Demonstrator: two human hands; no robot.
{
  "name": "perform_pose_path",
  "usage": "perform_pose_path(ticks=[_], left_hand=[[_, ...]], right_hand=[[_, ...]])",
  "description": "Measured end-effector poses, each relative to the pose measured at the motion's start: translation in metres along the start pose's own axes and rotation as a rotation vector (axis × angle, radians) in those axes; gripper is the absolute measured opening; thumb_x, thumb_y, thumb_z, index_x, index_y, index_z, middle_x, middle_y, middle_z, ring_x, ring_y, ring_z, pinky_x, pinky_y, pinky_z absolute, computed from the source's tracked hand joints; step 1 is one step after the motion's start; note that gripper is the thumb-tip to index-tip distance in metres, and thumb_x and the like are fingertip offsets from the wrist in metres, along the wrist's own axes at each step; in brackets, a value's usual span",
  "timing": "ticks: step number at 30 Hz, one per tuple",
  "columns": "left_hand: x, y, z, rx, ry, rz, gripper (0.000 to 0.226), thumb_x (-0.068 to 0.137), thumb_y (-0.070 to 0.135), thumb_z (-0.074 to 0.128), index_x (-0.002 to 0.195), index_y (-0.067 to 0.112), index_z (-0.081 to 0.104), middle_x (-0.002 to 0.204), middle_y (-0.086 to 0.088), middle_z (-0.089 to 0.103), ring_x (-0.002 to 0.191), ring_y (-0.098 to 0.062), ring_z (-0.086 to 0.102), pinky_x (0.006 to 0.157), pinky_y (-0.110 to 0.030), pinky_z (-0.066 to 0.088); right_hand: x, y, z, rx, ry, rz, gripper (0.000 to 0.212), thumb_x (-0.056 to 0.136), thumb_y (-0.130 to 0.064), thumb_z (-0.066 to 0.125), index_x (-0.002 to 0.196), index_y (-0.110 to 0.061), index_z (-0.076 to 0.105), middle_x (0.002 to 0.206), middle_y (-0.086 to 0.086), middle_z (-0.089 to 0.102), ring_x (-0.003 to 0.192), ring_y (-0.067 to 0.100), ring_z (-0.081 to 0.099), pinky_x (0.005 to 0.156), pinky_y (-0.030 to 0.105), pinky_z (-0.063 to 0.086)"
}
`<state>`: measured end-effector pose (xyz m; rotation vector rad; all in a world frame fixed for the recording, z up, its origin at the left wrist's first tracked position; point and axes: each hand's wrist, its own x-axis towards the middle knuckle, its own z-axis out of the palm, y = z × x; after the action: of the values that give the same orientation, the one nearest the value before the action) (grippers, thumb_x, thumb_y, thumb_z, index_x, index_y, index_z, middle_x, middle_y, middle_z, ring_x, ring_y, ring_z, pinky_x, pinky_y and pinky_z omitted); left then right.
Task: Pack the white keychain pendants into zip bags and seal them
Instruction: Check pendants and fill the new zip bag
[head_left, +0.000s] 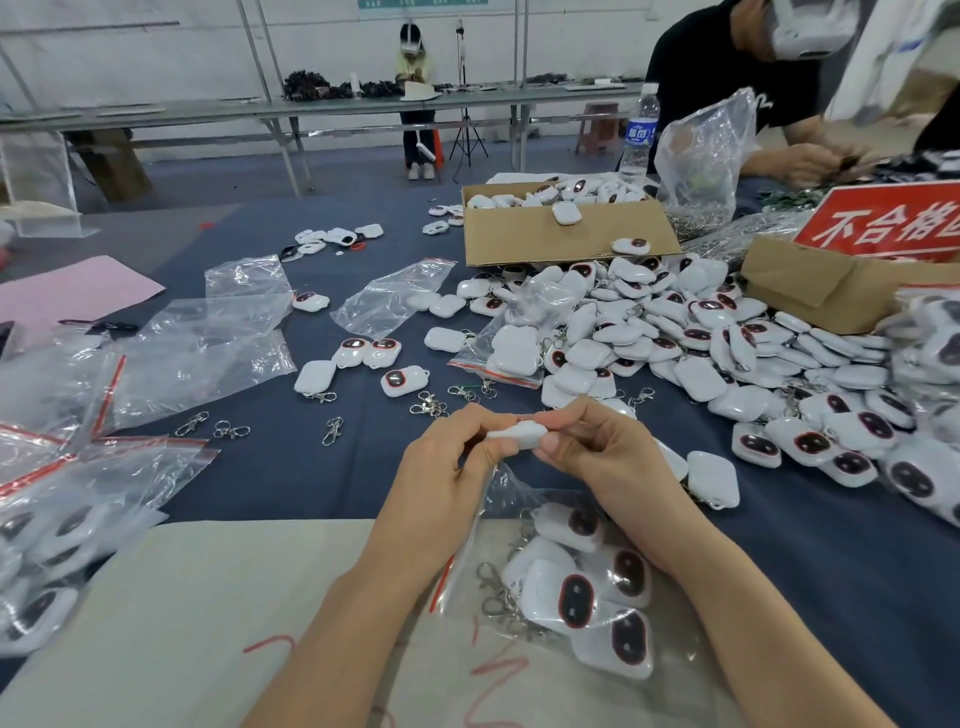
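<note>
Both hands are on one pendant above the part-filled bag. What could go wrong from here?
1. The pendant is only pinched between the left hand and the right hand. It could slip and land beside the zip bag rather than in it.
2. The clasps inside the bag lie close to its red zip strip and might catch in the seal.
</note>
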<state>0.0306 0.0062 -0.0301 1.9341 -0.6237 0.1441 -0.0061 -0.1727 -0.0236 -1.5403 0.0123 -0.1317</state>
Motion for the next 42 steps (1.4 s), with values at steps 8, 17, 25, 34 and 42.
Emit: perform_pose_path(ticks=[8,17,25,34,42], left_hand=[[0.001,-0.001,0.001,0.03,0.016,-0.054,0.015,0.1,0.027,0.063,0.113,0.03,0.07,0.096,0.013,0.069,0.092,-0.004,0.062,0.075,-0.015,0.045],[0.0,-0.004,0.0,0.024,0.0,-0.048,0.012,0.099,0.03,0.065,0.108,0.033,0.07,0.095,0.017,0.07,0.091,-0.004,0.063,0.074,-0.016,0.047],[0.001,-0.003,-0.002,-0.014,-0.059,-0.102,0.036,0.1,0.063,0.037,0.101,0.042,0.066,0.085,0.018,0.069,0.075,-0.001,0.062,0.066,-0.019,0.047],[0.001,0.002,-0.004,-0.124,-0.053,-0.12,0.041,0.098,0.026,0.065,0.135,0.041,0.056,0.109,0.014,0.067,0.096,-0.005,0.063,0.086,-0.013,0.048],[0.003,0.005,-0.005,-0.131,-0.082,-0.115,0.035,0.094,0.006,0.067,0.11,0.037,0.064,0.096,0.019,0.071,0.085,0.002,0.063,0.078,-0.008,0.046]], right_hand=[[0.001,-0.001,0.002,0.017,0.015,0.046,0.018,0.093,-0.016,0.071,0.089,-0.033,0.076,0.093,0.003,0.079,0.09,0.017,0.076,0.08,0.018,0.057],[-0.001,-0.003,0.002,0.007,0.01,0.044,0.012,0.092,-0.02,0.072,0.088,-0.03,0.075,0.09,0.002,0.079,0.09,0.016,0.075,0.077,0.014,0.056],[-0.001,-0.003,0.003,-0.037,-0.002,-0.096,0.018,0.094,-0.011,0.069,0.088,-0.028,0.07,0.108,-0.005,0.077,0.104,0.012,0.072,0.091,0.018,0.053],[0.0,-0.001,-0.002,0.004,-0.035,-0.048,0.018,0.092,-0.007,0.07,0.102,-0.022,0.072,0.104,0.0,0.078,0.102,0.015,0.073,0.092,0.021,0.054],[0.005,0.004,-0.003,0.018,-0.043,-0.025,0.03,0.092,0.001,0.066,0.11,-0.022,0.073,0.102,0.007,0.078,0.082,0.015,0.069,0.074,0.022,0.056]])
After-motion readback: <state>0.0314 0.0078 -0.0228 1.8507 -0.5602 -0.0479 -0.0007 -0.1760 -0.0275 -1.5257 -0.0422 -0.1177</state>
